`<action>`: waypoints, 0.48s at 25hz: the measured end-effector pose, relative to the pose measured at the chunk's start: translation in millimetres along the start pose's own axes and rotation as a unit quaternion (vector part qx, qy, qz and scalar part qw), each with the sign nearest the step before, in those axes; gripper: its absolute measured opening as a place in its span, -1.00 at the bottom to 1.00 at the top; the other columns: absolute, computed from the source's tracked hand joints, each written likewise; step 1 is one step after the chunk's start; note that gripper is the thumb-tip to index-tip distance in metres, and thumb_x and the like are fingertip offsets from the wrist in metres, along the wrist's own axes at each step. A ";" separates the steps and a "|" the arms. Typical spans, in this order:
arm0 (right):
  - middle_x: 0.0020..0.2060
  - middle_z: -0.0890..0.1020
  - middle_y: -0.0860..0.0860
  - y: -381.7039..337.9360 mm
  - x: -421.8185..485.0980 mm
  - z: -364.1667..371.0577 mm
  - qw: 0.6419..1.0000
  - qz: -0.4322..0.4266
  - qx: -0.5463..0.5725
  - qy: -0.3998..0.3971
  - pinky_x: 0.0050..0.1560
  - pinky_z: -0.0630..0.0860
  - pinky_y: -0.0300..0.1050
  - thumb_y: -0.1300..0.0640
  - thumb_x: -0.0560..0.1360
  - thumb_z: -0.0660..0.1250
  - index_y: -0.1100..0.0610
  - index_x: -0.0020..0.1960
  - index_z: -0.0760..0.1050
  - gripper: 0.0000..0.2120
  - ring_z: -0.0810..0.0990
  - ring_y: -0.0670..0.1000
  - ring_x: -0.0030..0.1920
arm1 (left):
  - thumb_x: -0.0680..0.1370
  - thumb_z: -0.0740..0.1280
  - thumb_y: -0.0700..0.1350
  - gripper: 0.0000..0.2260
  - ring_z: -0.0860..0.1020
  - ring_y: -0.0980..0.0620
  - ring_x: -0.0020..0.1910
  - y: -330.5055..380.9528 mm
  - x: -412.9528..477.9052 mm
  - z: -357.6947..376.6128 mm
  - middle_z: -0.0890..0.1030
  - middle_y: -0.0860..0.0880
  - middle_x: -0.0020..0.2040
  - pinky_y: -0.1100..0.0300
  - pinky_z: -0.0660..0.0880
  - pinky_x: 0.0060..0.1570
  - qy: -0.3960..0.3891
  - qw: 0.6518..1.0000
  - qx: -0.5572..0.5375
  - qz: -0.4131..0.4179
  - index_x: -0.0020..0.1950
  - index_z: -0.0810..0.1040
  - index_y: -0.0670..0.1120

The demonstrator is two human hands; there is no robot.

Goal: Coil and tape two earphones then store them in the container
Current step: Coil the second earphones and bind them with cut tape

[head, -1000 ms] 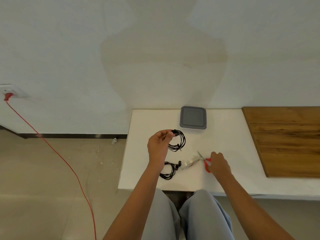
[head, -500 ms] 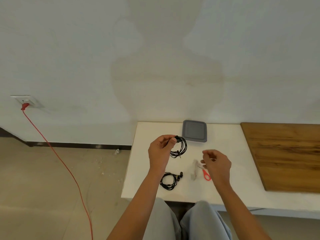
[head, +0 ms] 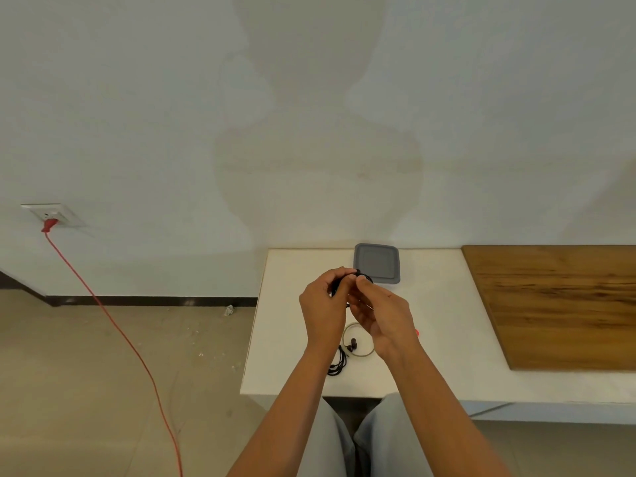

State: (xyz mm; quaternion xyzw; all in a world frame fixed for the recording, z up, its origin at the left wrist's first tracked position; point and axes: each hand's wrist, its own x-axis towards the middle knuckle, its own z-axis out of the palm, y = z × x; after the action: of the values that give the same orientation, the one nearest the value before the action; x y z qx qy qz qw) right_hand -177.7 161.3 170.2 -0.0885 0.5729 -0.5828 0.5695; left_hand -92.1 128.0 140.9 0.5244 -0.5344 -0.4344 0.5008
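I logged the white surface [head: 447, 339] with the grey container [head: 377, 261] at its far edge, against the wall; the container served as my reference. A wooden board [head: 557, 304] lay to the right of the container, apart from it. Far to the container's left, a red cable [head: 113, 325] ran from a wall socket [head: 51, 215] down across the floor.

The left hand [head: 323, 304] and right hand [head: 382, 315] met just in front of the container, raised above the surface. The left fingers were curled round the coiled earphone [head: 359, 273]. The right fingers pinched the same coil from the other side. A tape roll [head: 359, 355] lay flat nearer to me than the container, partly hidden by the right hand. The second earphone [head: 339, 363] lay on the surface beside that roll, its buds inside the ring.
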 end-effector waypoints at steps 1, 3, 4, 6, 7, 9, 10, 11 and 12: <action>-0.18 0.72 0.10 -1.3 -0.4 0.5 1.000 0.008 0.010 0.000 -0.18 0.60 -0.19 0.15 0.47 0.42 0.15 -0.07 0.64 -0.92 0.70 0.01 -0.18 | 0.52 0.39 -0.18 -0.87 0.62 0.19 -0.04 0.4 -1.2 0.1 0.68 0.16 -0.10 0.25 0.57 -0.03 0.004 1.000 0.001 0.000 -0.03 0.70 -0.01; -0.18 0.72 0.11 -3.5 -1.2 0.6 0.999 0.013 0.032 -0.002 -0.15 0.60 -0.18 0.17 0.45 0.44 0.18 -0.07 0.65 -0.91 0.69 0.01 -0.18 | 0.51 0.40 -0.18 -0.86 0.61 0.19 -0.01 0.8 -3.4 0.3 0.67 0.14 -0.06 0.28 0.55 -0.01 0.008 1.000 0.000 0.010 -0.05 0.69 0.04; -0.18 0.72 0.11 -3.9 -0.7 0.3 0.999 0.016 0.045 -0.004 -0.12 0.60 -0.18 0.18 0.45 0.44 0.19 -0.07 0.65 -0.90 0.68 0.01 -0.17 | 0.50 0.40 -0.17 -0.85 0.60 0.19 -0.01 1.5 -4.3 0.5 0.66 0.11 -0.06 0.32 0.53 -0.01 0.007 1.000 0.002 0.012 -0.06 0.68 0.08; -0.16 0.71 0.12 -3.7 0.7 -1.3 0.997 0.028 0.076 -0.013 -0.05 0.59 -0.15 0.20 0.46 0.42 0.21 -0.05 0.64 -0.90 0.67 0.03 -0.12 | 0.50 0.42 -0.15 -0.85 0.58 0.18 -0.02 2.8 -5.9 0.8 0.63 0.06 -0.05 0.36 0.51 -0.03 0.000 1.000 0.004 -0.001 -0.07 0.67 0.12; -0.15 0.70 0.13 -3.6 1.5 -2.2 0.995 0.037 0.089 -0.018 -0.02 0.59 -0.15 0.21 0.47 0.42 0.21 -0.04 0.64 -0.90 0.67 0.03 -0.10 | 0.50 0.42 -0.14 -0.85 0.58 0.17 -0.02 2.6 -6.7 0.6 0.63 0.05 -0.05 0.35 0.51 -0.02 -0.008 1.000 0.004 -0.010 -0.06 0.68 0.12; -0.15 0.69 0.12 -1.5 4.2 -4.5 0.991 0.058 0.118 -0.025 -0.01 0.57 -0.15 0.23 0.48 0.40 0.22 -0.04 0.63 -0.91 0.65 0.03 -0.08 | 0.50 0.42 -0.15 -0.85 0.59 0.16 0.00 -0.5 -7.6 -1.4 0.64 0.05 -0.04 0.32 0.52 0.01 -0.030 0.999 0.003 -0.018 -0.05 0.68 0.11; -0.15 0.68 0.12 -0.2 5.4 -6.2 0.989 0.068 0.132 -0.028 -0.02 0.57 -0.15 0.24 0.48 0.39 0.23 -0.04 0.63 -0.91 0.65 0.02 -0.09 | 0.50 0.41 -0.15 -0.84 0.59 0.15 0.01 -2.9 -7.4 -2.9 0.65 0.06 -0.04 0.31 0.52 0.02 -0.044 0.999 0.006 -0.020 -0.03 0.69 0.10; -0.16 0.68 0.12 1.3 6.2 -8.0 0.987 0.076 0.141 -0.032 -0.03 0.56 -0.16 0.24 0.48 0.39 0.23 -0.04 0.62 -0.91 0.64 0.02 -0.09 | 0.51 0.40 -0.15 -0.84 0.59 0.16 0.02 -4.7 -7.5 -4.6 0.65 0.06 -0.03 0.31 0.52 0.03 -0.060 0.998 0.013 -0.021 -0.02 0.69 0.09; -0.16 0.67 0.12 2.8 6.9 -9.8 0.986 0.081 0.143 -0.035 -0.04 0.55 -0.16 0.23 0.49 0.39 0.23 -0.04 0.62 -0.91 0.63 0.01 -0.10 | 0.52 0.39 -0.15 -0.84 0.60 0.16 0.02 -6.6 -7.5 -6.2 0.65 0.07 -0.02 0.32 0.52 0.04 -0.074 0.997 0.023 -0.021 0.01 0.69 0.08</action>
State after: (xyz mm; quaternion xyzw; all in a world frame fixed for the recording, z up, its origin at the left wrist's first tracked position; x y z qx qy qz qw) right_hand -185.9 162.4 161.1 0.0201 0.4682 -0.6074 0.6414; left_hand -85.5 135.4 134.6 0.5133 -0.5690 -0.4700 0.4379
